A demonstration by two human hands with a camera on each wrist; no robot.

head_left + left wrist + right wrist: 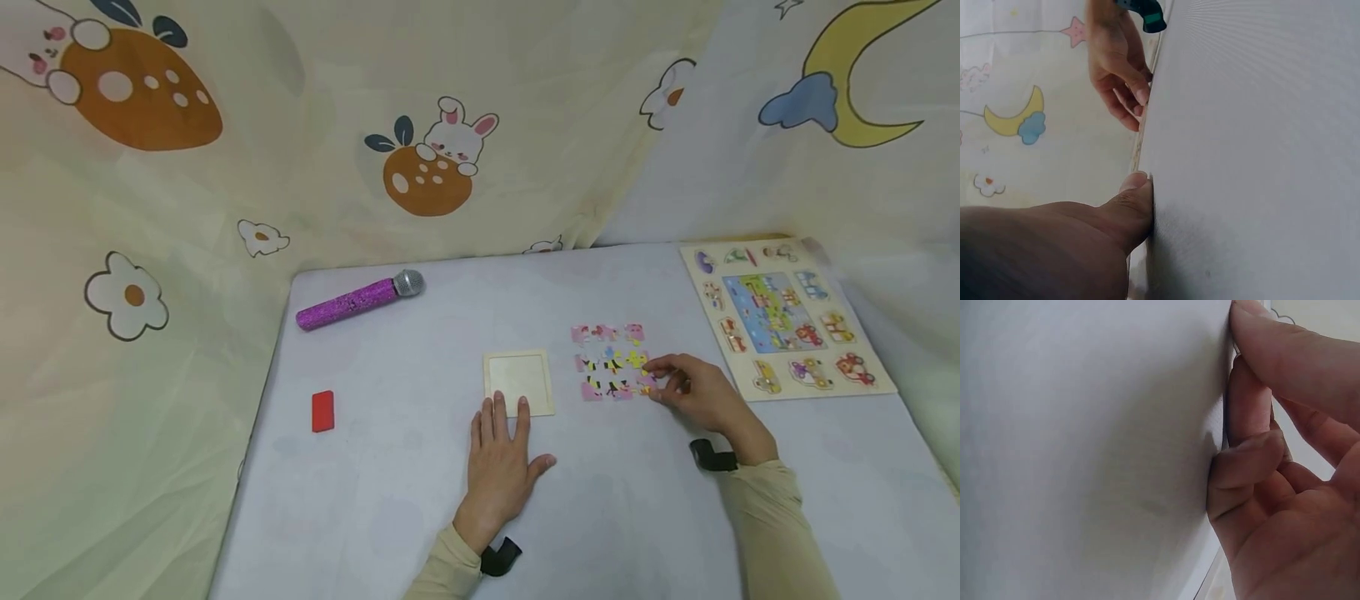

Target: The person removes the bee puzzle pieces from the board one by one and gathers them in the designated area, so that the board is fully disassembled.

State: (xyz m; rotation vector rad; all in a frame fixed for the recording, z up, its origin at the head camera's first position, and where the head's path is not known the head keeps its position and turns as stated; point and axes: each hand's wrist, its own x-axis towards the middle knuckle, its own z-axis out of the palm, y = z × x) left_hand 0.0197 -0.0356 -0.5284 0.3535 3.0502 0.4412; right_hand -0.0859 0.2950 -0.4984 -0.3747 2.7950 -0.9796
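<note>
In the head view my left hand [498,467] lies flat with fingers spread, its fingertips resting on the lower edge of a small square wooden puzzle frame [528,371] with a bare pale base. To the right of the frame, pink and yellow jigsaw puzzle pieces [606,362] lie in loose rows with small gaps. My right hand [697,392] is at the right end of these rows, thumb and index finger pinching a puzzle piece [645,382] at the lower right. The right wrist view shows the thumb and curled fingers [1247,462] low against the tabletop; the piece is hidden there.
A large picture puzzle board [832,312] lies at the right, close beyond my right hand. A purple glitter microphone [348,304] lies at the back left, and a red block [323,411] at the left. A printed cloth [315,167] hangs behind the table.
</note>
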